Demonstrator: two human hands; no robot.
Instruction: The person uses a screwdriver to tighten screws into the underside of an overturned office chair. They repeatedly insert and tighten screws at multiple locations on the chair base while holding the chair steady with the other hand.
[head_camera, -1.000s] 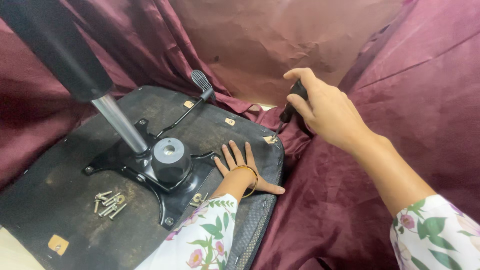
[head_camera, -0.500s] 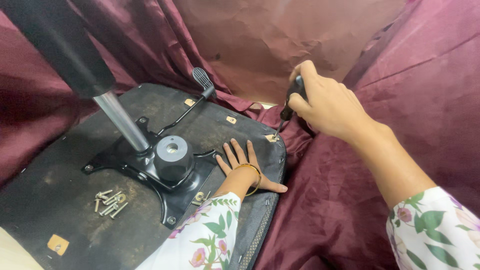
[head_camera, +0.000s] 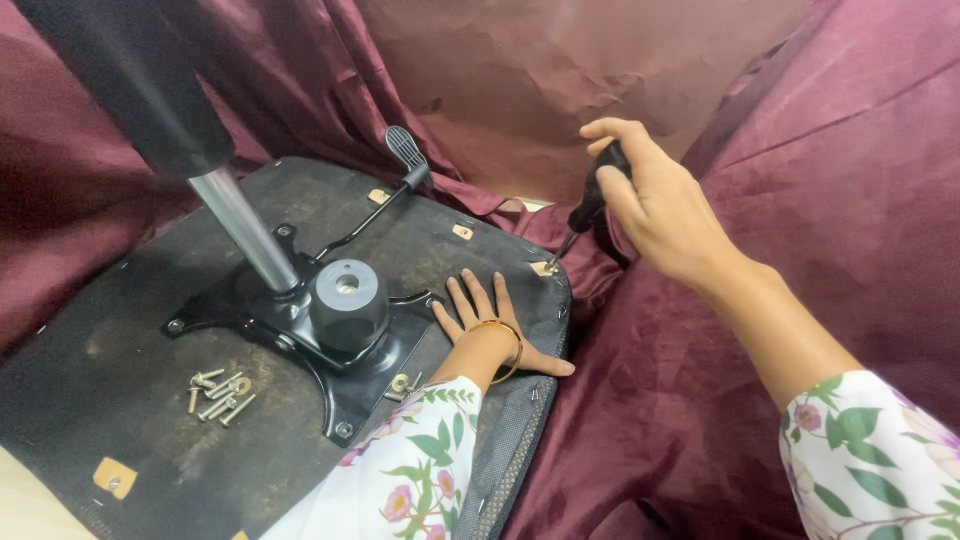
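An upturned office chair seat lies with its dark underside facing me. My left hand rests flat on it, fingers spread, near the right edge, a gold bangle on the wrist. My right hand grips a black-handled screwdriver, its tip down on a small tan bracket at the seat's right corner. A black metal mechanism plate with a round knob and a chrome gas cylinder is fixed at the middle of the seat.
A pile of loose bolts lies on the seat left of the plate. A black lever with a ribbed paddle sticks out at the back. Maroon velvet cloth surrounds the seat. More tan brackets sit at other corners.
My right hand has turned on the screwdriver handle, and the tool stays at the corner bracket. My left hand has stayed flat on the seat.
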